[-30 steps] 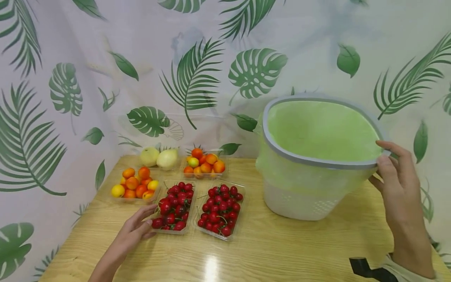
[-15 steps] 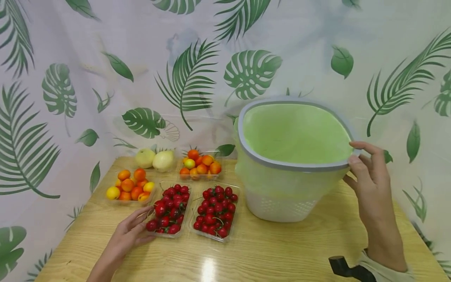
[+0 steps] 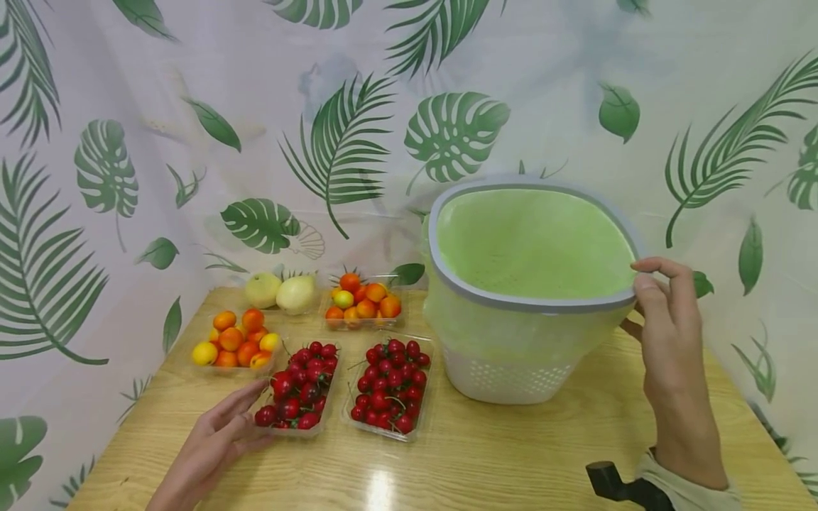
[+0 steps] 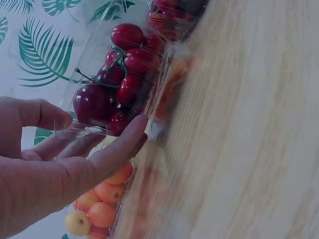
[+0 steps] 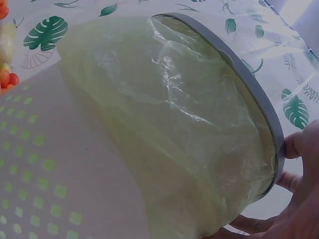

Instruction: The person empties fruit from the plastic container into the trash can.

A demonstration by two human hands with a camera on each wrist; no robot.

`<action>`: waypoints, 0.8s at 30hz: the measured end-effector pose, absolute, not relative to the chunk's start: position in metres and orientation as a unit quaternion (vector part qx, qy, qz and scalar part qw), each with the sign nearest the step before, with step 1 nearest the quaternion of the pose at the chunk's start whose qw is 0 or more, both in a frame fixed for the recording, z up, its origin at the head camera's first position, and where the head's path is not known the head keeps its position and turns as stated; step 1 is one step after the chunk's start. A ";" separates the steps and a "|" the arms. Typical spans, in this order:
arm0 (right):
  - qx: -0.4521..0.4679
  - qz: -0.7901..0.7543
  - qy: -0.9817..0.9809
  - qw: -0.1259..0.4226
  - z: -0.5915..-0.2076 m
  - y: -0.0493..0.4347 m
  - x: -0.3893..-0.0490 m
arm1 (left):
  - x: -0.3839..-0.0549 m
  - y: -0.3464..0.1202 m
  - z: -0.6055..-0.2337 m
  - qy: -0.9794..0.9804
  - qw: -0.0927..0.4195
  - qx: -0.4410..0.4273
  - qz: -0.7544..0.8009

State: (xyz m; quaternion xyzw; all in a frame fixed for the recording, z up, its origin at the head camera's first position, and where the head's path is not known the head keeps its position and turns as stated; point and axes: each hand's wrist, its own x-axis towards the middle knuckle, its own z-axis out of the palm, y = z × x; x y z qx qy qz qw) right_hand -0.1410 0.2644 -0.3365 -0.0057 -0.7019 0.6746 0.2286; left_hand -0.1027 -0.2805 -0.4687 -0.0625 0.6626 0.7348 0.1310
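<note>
My left hand [image 3: 214, 440] grips the near left corner of a clear plastic box [image 4: 67, 107] of red cherries [image 3: 297, 390]. In the left wrist view, the thumb is at the box's rim and other fingers reach beneath it. A second box of cherries [image 3: 390, 387] lies just right of it. On the right stands a white perforated bin [image 3: 511, 376] with a pale green bag [image 5: 149, 99] folded over its sides and a grey rim ring [image 3: 549, 305]. My right hand [image 3: 671, 333] pinches that ring at its right side, thumb outside. The bag's inside shows pale green.
Behind the cherries are two boxes of small orange and yellow fruits [image 3: 236, 341], one left and one farther back [image 3: 364, 301]. Two pale round fruits [image 3: 281, 292] sit at the back left. A leaf-print sheet [image 3: 255, 106] hangs behind the wooden table [image 3: 486, 454].
The bin has moved left with my right hand on its ring, closer to the cherries. My left hand has drawn the left cherry box slightly left and toward me.
</note>
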 end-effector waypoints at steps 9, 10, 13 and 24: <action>-0.032 0.688 -0.673 0.269 -0.331 0.256 -0.143 | -0.095 -0.282 -0.467 0.639 0.137 -0.047 0.755; -0.035 0.693 -0.663 0.280 -0.331 0.256 -0.143 | -0.095 -0.283 -0.467 0.636 0.136 -0.026 0.760; -0.033 0.709 -0.641 0.293 -0.331 0.256 -0.143 | -0.096 -0.286 -0.465 0.621 0.128 0.041 0.772; -0.011 0.704 -0.676 0.220 -0.338 0.263 -0.147 | -0.109 -0.271 -0.416 0.636 0.069 0.109 0.761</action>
